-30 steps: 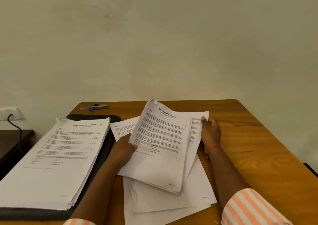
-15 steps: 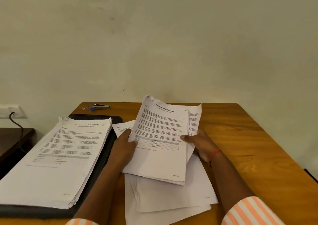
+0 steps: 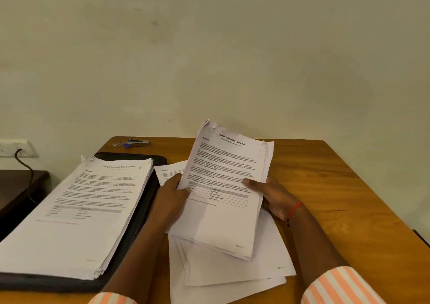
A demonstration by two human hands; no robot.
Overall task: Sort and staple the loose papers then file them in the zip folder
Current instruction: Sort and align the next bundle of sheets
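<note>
On zip folder (image 3: 46, 282), thick paper stack (image 3: 88, 210), left hand (image 3: 172, 197) and right hand (image 3: 275, 199) gripping transcript sheaf (image 3: 221, 220)

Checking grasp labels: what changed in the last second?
The right hand went from lying flat to gripping the transcript set by its right edge; the set rose a little. The left hand kept its grip; stack, zip folder, stapler and loose sheets stayed put.

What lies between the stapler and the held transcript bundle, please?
Only bare wooden table lies between the stapler and the transcript bundle, as the head view shows.
</note>
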